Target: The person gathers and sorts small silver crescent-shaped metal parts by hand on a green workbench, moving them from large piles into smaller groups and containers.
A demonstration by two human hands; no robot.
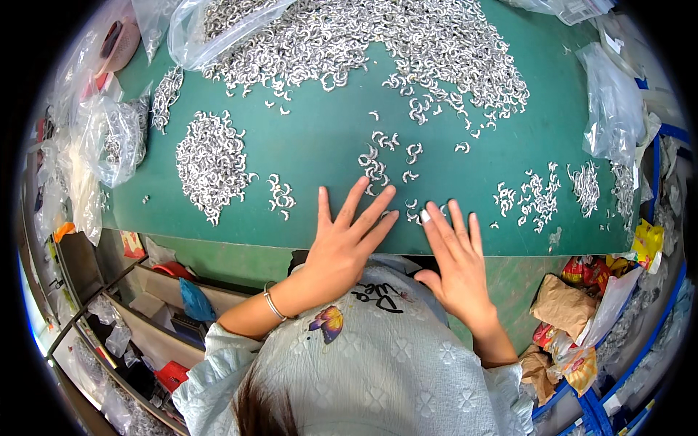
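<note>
My left hand is spread over the near edge of the green table, its fingertips just short of a loose cluster of small silvery crescent-shaped metal pieces. To its right, my right hand lies with fingers stretched out over the same edge. A few crescent pieces sit between the hands, by the right index fingertip. Neither hand appears to grip anything. A large heap of the same pieces covers the far part of the table.
A smaller pile stands at the left, with a few pieces beside it. Small groups lie at the right. Plastic bags rest along both sides. Drawers are below left; a brown paper bag is below right.
</note>
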